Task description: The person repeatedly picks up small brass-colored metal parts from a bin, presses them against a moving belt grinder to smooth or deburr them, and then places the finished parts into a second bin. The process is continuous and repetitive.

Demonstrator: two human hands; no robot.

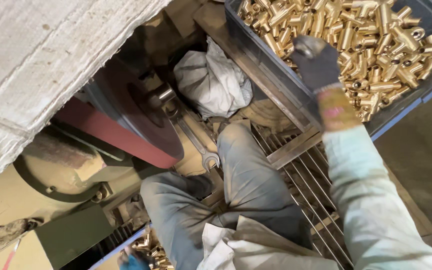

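Observation:
My right hand (pixel 316 62), in a dark glove with a pink-patterned cuff, reaches into a grey plastic crate (pixel 256 55) heaped with brass tee fittings (pixel 376 45). Its fingers are curled over the pile; whether they grip a fitting cannot be seen. My left hand (pixel 133 259), in a blue glove, shows only partly at the bottom edge, over a second blue-rimmed bin of brass fittings (pixel 148 245). What it holds is hidden. My legs in grey trousers (pixel 236 185) lie between the two bins.
A red sanding belt wheel (pixel 126 120) on a beige machine (pixel 51 185) stands at the left. A spanner (pixel 198 147) hangs beside it. A crumpled white cloth (pixel 211 82) lies by the crate. A metal grate (pixel 316 190) runs beneath my right arm.

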